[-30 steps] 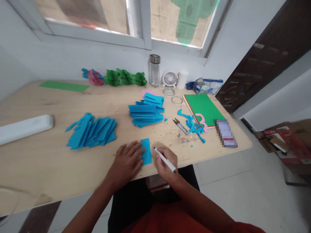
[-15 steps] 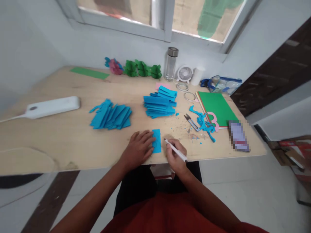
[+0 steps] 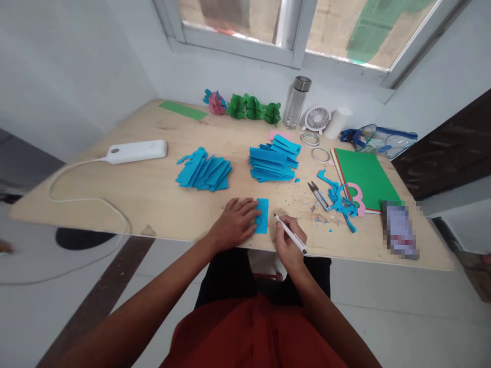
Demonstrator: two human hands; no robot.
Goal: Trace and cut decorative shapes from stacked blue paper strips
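Left hand (image 3: 235,224) spread flat, its fingertips on a blue paper piece (image 3: 262,216) near the front edge of the desk (image 3: 126,209), right hand (image 3: 290,239) grasping a white pen (image 3: 290,233) just beside it.

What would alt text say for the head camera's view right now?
Left hand steadies a small blue paper at a table's edge while the right hand holds a white pen beside it. Behind are two blue paper stacks, left and right, with snips and blue scraps rightward.
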